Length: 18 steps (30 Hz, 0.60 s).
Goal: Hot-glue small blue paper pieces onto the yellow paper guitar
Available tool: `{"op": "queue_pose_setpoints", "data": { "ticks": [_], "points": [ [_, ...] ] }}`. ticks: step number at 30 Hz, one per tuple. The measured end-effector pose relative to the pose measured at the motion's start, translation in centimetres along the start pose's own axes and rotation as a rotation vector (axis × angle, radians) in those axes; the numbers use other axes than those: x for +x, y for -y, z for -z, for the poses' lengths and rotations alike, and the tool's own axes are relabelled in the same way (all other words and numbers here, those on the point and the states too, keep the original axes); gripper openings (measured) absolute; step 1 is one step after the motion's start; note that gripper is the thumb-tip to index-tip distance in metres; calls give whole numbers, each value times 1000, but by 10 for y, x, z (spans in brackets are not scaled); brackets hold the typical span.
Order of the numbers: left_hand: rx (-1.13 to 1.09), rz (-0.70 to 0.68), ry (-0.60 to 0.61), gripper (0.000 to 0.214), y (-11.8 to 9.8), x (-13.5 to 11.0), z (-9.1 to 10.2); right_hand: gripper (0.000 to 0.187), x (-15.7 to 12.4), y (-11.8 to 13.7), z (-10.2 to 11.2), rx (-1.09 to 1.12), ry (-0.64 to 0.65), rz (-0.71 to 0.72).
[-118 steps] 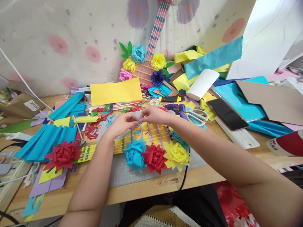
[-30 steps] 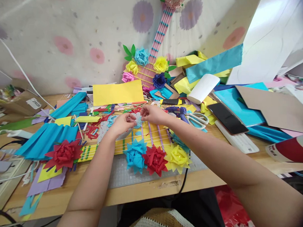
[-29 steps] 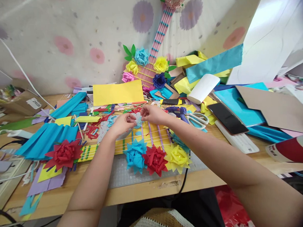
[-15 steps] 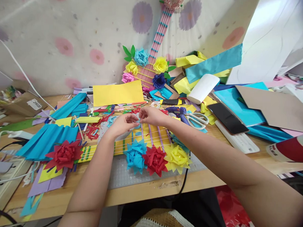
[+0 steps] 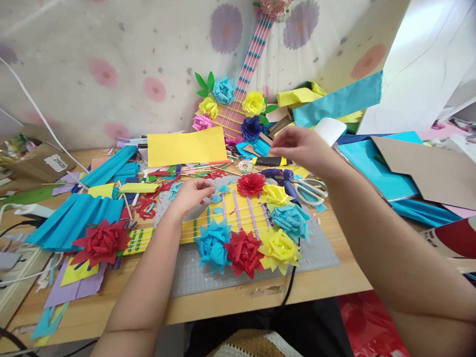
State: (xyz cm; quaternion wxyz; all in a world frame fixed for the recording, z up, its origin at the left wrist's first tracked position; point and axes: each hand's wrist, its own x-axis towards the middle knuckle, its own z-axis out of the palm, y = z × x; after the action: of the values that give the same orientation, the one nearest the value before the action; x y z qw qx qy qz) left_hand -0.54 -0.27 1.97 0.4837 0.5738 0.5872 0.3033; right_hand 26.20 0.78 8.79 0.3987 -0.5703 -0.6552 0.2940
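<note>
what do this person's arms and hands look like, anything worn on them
The left hand and right hand look ungloved and unadorned. The left arm and right arm are sleeveless as far as they show. Lower down, a brown and white knit-looking top is worn.

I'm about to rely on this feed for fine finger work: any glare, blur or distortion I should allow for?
Head view: bright glare on the white panel at upper right; head view: the right forearm looks stretched, softening toward the lower right corner; head view: the yellow guitar looks fairly clear, but detail at the left hand's fingertips is too small to tell.
</note>
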Motion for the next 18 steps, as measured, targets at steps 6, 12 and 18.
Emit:
{"op": "queue_pose_setpoints", "data": {
  "ticks": [6, 12, 18],
  "points": [
    [2, -15, -70, 19, 3, 2, 1, 16, -33, -55, 50, -34, -166, -241],
    [-44, -24, -124, 22, 4, 4, 1, 37, -41, -106, 31, -47, 124, -328],
    [-65, -27, -121, 21, 5, 5, 0, 28, -32, -109, -6, -237, 167, -402]
  ]
}}
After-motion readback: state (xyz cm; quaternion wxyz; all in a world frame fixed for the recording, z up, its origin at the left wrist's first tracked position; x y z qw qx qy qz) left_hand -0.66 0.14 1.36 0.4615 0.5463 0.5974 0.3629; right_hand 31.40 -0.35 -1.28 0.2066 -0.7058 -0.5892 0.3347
